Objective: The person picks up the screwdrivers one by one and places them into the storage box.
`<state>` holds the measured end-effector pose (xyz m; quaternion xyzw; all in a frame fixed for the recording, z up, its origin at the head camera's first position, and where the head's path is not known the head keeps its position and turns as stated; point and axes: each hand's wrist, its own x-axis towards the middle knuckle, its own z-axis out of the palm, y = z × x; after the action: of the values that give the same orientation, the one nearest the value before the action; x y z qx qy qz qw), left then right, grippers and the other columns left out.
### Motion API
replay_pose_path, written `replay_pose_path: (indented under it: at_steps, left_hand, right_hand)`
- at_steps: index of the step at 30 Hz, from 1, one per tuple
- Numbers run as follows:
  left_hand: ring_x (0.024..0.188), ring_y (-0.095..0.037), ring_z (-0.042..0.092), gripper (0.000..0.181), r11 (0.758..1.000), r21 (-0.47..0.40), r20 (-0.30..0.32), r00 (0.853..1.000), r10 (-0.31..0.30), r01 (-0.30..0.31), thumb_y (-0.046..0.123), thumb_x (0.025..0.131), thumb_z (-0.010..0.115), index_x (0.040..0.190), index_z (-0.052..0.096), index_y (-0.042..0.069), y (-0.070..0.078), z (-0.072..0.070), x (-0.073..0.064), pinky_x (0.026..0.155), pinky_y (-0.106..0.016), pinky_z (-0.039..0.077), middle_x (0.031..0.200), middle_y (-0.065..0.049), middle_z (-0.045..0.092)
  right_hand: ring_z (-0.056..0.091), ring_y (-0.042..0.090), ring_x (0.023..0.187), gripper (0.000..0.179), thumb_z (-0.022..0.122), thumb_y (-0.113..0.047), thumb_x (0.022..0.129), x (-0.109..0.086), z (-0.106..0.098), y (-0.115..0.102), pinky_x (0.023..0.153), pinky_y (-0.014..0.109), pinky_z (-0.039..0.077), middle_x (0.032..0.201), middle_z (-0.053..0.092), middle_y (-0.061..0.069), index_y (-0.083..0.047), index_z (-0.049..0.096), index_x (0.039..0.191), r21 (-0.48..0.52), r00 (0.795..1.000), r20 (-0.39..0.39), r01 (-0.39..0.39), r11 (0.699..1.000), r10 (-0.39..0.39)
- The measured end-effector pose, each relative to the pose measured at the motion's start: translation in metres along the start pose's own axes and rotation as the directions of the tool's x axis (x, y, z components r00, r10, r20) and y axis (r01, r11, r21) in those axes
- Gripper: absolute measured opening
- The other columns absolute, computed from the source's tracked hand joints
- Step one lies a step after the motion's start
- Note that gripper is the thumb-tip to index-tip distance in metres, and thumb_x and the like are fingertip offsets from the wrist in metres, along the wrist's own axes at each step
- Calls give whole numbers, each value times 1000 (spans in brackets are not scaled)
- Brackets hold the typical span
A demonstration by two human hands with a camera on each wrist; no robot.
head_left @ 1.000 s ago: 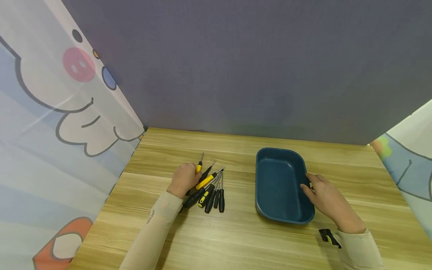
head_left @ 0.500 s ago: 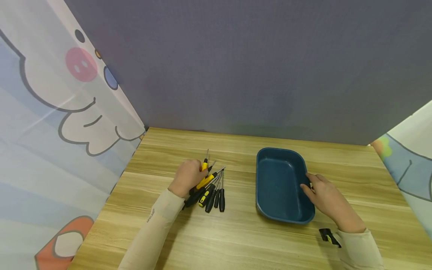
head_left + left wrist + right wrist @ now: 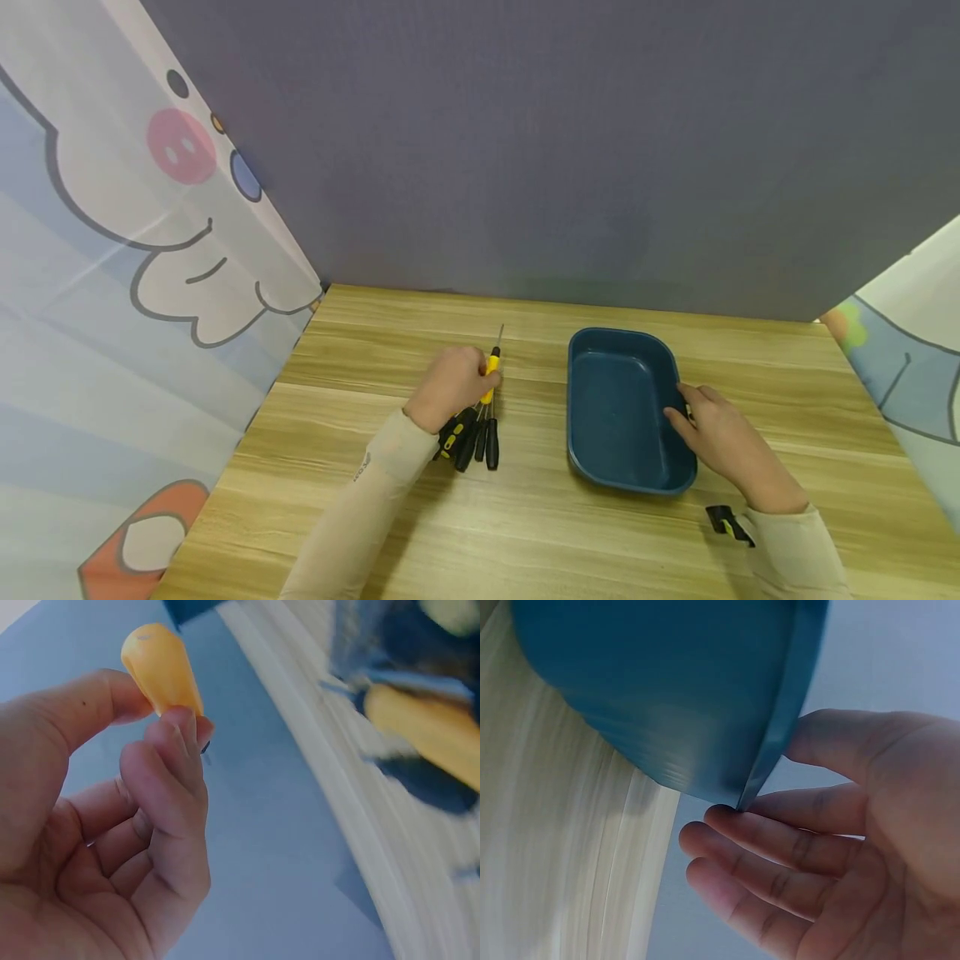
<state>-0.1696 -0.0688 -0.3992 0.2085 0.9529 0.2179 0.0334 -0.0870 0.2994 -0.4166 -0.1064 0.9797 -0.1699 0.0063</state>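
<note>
Between thumb and fingers, my left hand [image 3: 452,387] pinches a yellow-handled screwdriver [image 3: 491,367], its shaft pointing away from me. In the left wrist view the butt of its yellow handle [image 3: 159,666] sticks up out of the fingertips. Under and beside that hand lies a pile of screwdrivers [image 3: 465,442] with black and yellow handles, partly hidden by the hand and sleeve. My right hand [image 3: 716,437] holds the right rim of a blue plastic bin [image 3: 617,483], thumb over the inner side and fingers outside. The bin's inside shows nothing in it.
A wooden table [image 3: 540,533] bears everything, with a grey panel [image 3: 525,167] rising along its far edge. Near my right wrist lies a small black and yellow object [image 3: 726,522], partly covered by the sleeve. A printed cloth [image 3: 112,333] hangs at the left.
My left hand has lifted the yellow screwdriver and carried it rightward over the pile, towards the bin. My right hand has kept its place on the bin's rim.
</note>
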Motion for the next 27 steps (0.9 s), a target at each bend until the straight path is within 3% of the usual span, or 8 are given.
replay_pose_path:
  at_steps: [5,9,17,27]
  left_hand:
    - [37,-1,28,46,997,8,-24,997,74,-73,26,91,72,53,48,18,23,5,12,38,-18,25,45,11,36]
    - [40,-3,36,40,997,-11,10,997,76,-76,28,91,72,57,56,17,43,9,21,40,-19,29,49,10,45]
    - [37,-5,28,53,988,-66,57,988,141,-137,28,92,71,49,43,18,84,25,39,42,-19,27,47,9,31]
    - [35,-4,44,42,981,-42,129,973,191,-187,33,93,71,55,61,17,132,50,59,39,-16,38,45,8,49]
  right_hand:
    - [63,46,90,48,61,-13,99,0,0,0,76,57,52,118,53,41,22,48,129,-4,1000,-8,6,1000,-6]
    - [62,47,92,48,61,-13,99,0,-1,-1,77,58,52,118,52,42,23,47,129,-1,1000,-4,4,1000,-4]
    - [59,53,99,50,61,-13,99,0,-1,-3,79,59,51,120,51,43,24,47,129,-7,1000,3,-3,1000,3]
    - [57,55,103,49,62,-13,98,2,-1,-6,81,60,50,119,52,43,24,48,127,-29,1000,-10,-11,1000,10]
